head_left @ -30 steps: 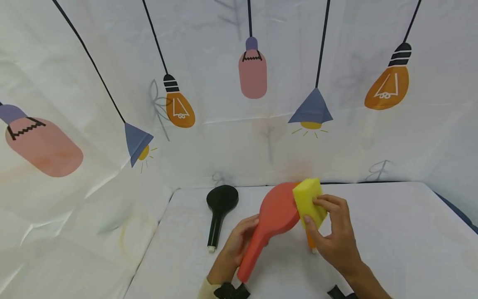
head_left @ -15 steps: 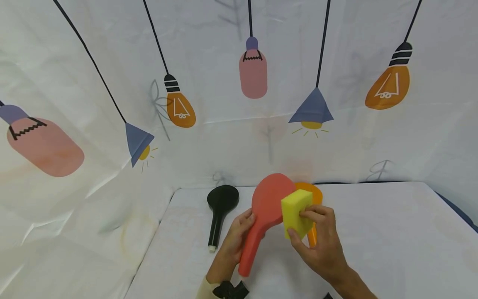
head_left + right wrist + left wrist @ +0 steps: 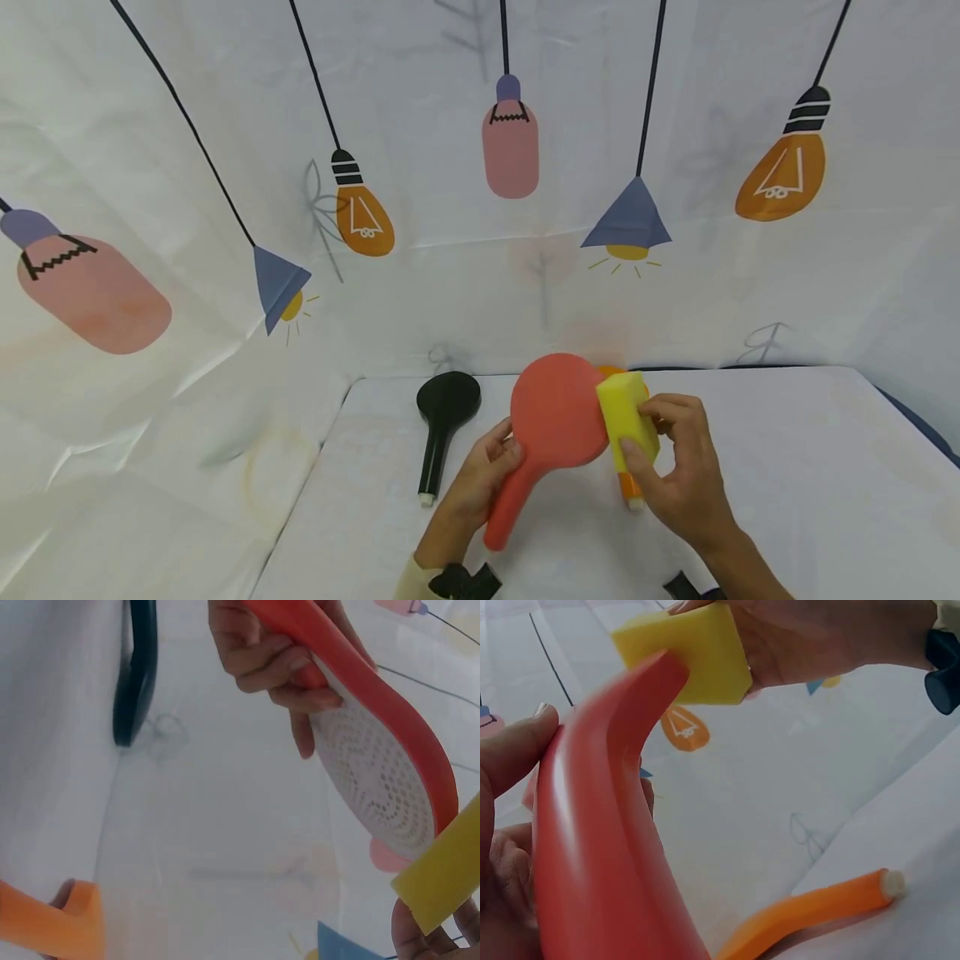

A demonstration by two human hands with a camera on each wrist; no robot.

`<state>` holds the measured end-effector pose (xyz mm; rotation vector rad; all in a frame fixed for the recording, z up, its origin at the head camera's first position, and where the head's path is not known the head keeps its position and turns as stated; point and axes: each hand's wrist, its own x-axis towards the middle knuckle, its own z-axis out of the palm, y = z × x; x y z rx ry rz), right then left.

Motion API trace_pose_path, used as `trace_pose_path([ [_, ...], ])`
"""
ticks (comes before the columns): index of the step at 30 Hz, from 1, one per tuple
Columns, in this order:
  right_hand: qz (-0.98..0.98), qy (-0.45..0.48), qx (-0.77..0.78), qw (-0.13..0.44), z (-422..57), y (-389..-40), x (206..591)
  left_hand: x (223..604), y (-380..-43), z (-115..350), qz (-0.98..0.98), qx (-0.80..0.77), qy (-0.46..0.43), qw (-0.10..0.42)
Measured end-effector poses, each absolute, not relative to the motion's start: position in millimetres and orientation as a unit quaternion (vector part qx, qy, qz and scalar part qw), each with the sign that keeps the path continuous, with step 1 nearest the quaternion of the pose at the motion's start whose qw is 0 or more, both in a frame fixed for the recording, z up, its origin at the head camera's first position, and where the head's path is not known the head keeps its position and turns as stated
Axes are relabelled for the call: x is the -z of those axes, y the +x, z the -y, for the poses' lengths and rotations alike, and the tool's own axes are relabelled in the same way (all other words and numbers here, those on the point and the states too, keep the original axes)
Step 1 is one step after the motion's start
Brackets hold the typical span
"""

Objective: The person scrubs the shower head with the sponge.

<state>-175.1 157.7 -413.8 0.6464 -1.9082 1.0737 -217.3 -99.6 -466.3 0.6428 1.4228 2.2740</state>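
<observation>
My left hand (image 3: 474,482) grips a red handheld shower head (image 3: 558,410) near its neck, holding it above the white table with its smooth back toward the head camera. Its white spray face (image 3: 375,776), dotted with small holes, shows in the right wrist view. Between thumb and fingers, my right hand (image 3: 686,475) pinches a yellow sponge (image 3: 625,417) at the right edge of the red head. In the left wrist view the sponge (image 3: 697,656) overlaps the far end of the shower head (image 3: 604,825).
A black shower head (image 3: 447,402) lies on the white tabletop (image 3: 787,467) to the left. Behind the sponge lies an orange shower head (image 3: 632,487), partly hidden. A white cloth backdrop (image 3: 450,292) printed with lamps hangs beyond the table.
The sponge first moved left and down over the red shower head, then back right to its edge. The red shower head shifted and turned slightly in my left hand.
</observation>
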Motion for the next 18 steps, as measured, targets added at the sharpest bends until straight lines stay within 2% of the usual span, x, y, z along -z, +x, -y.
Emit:
trace_pose_path([
  [9, 0.79, 0.224, -0.455, 0.344, -178, -177, 404, 463, -214, 95, -0.496, -0.772, 0.317, 0.239],
  [18, 0.787, 0.24, -0.467, 0.323, -184, -171, 394, 463, -212, 92, -0.6, -0.666, 0.39, 0.211],
])
